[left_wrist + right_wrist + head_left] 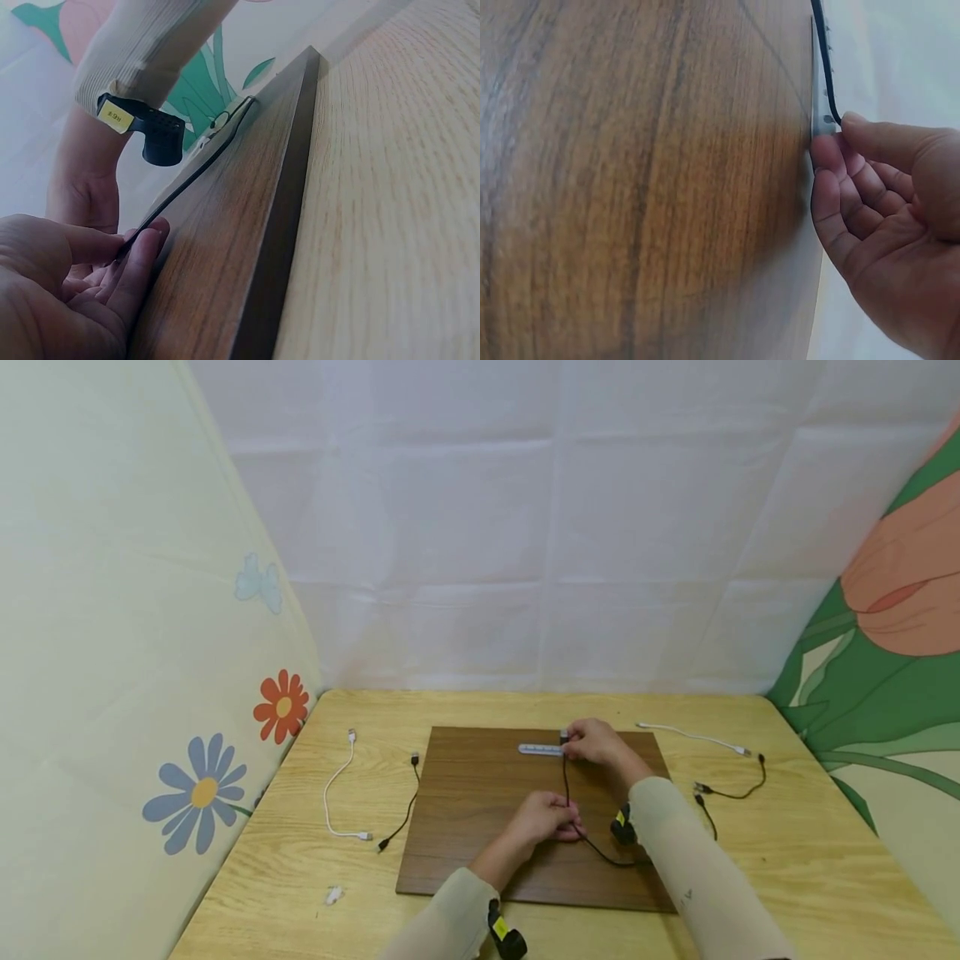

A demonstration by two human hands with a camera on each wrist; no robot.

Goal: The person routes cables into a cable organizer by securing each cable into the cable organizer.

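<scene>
A black USB cable [566, 785] runs between both hands over the dark wooden board [472, 810], its tail curving off to the right. At the far side of the board, my right hand [596, 743] pinches the cable just below its plug, beside a pale slotted strip [538, 749]. My left hand [546, 818] holds the cord lower down, near the middle of the board. In the left wrist view the cord passes between thumb and fingers [139, 262]. The right wrist view shows the thumb [877, 139] against the cord; the plug is hidden there.
On the left of the table lie a white cable [327, 793], a black cable [411, 802] and a small white scrap [333, 894]. To the right lie another white cable [693, 736] and black cables [738, 795]. Fabric walls enclose the table's back and sides.
</scene>
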